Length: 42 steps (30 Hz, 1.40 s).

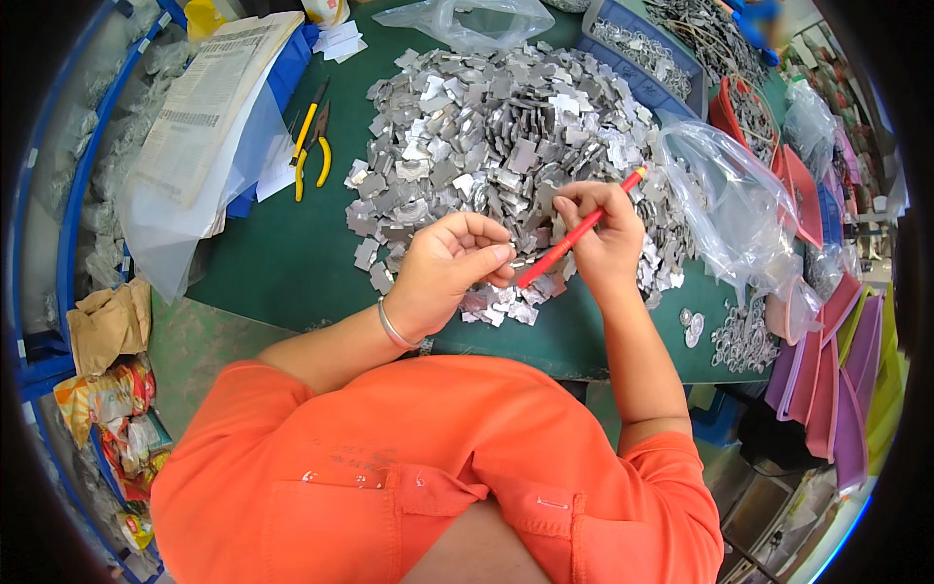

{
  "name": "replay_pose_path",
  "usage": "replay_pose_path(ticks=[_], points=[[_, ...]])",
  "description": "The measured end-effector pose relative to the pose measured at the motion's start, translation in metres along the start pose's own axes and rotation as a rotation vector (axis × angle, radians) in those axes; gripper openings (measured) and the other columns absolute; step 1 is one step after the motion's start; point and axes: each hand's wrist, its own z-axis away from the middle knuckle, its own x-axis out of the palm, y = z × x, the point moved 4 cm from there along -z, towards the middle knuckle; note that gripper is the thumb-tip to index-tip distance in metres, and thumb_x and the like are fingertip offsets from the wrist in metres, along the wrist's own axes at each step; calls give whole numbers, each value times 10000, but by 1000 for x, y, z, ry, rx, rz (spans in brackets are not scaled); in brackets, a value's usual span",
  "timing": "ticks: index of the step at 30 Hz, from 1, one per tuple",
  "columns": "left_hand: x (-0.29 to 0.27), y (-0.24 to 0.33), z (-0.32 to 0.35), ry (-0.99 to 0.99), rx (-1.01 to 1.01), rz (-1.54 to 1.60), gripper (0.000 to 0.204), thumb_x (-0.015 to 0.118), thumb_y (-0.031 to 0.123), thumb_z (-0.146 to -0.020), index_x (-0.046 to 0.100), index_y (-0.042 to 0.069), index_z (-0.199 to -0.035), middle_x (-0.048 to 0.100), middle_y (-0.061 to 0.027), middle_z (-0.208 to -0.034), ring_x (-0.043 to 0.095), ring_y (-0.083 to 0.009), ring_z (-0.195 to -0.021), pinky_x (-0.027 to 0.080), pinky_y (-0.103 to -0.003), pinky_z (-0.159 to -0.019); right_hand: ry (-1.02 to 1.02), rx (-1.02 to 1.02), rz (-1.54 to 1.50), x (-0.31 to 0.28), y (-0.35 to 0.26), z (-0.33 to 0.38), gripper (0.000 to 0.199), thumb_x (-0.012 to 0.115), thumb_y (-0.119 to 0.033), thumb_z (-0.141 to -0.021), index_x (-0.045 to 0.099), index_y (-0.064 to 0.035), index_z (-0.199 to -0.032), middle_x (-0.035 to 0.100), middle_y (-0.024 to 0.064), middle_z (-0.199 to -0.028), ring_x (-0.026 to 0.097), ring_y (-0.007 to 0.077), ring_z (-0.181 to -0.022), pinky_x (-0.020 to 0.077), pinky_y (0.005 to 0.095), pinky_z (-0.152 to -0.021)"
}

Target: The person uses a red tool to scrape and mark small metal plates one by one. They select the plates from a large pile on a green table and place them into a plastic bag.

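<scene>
A big heap of small flat silver metal pieces (506, 127) covers the middle of the green table (282, 263). My right hand (603, 234) grips a thin red stick-shaped tool (576, 237), its tip slanting down toward my left hand. My left hand (448, 268), with a silver bangle at the wrist, is curled over the near edge of the heap and pinches what looks like one small metal piece at its fingertips. Both hands hover just above the heap's front edge.
Yellow-handled pliers (311, 146) lie left of the heap. Printed papers under clear plastic (204, 107) sit at the far left. Clear plastic bags (720, 195) lie right, blue trays of metal parts (642, 54) behind, coloured plastic folders (837, 380) at right, round washers (741, 341) near them.
</scene>
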Motion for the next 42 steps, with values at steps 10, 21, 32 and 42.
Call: replay_pose_path(ticks=[10,21,32,42], points=[[14,-14,-2,-114,-126,31,266,552,137,-871,533,-52,-1057,623,-127,-887,630,-173,-768,524,-260,-683,-23,-429,26,0,-42,52,284,686,91,-659,444,-55,-689,630,128,-808,600,234,-684,488,294,-622],[16,-14,0,-125,-127,-69,266,522,53,-869,522,-71,-1104,609,-164,-979,631,-221,-863,539,-273,-733,67,306,-575,-4,-13,79,251,588,71,-787,374,-60,-793,567,153,-973,548,107,-797,462,228,-686],[13,-14,0,-105,-193,-144,210,563,77,-849,568,-62,-1008,627,-159,-938,643,-198,-815,536,-255,-695,158,108,-398,-13,-17,82,282,620,87,-755,377,-54,-774,575,167,-938,565,144,-793,469,250,-680],[13,-15,0,-86,-210,-149,206,564,81,-851,579,-53,-1007,637,-150,-908,645,-183,-796,534,-250,-677,119,-200,-63,-12,-38,79,313,651,113,-709,382,-46,-730,598,191,-882,581,168,-712,470,241,-570]])
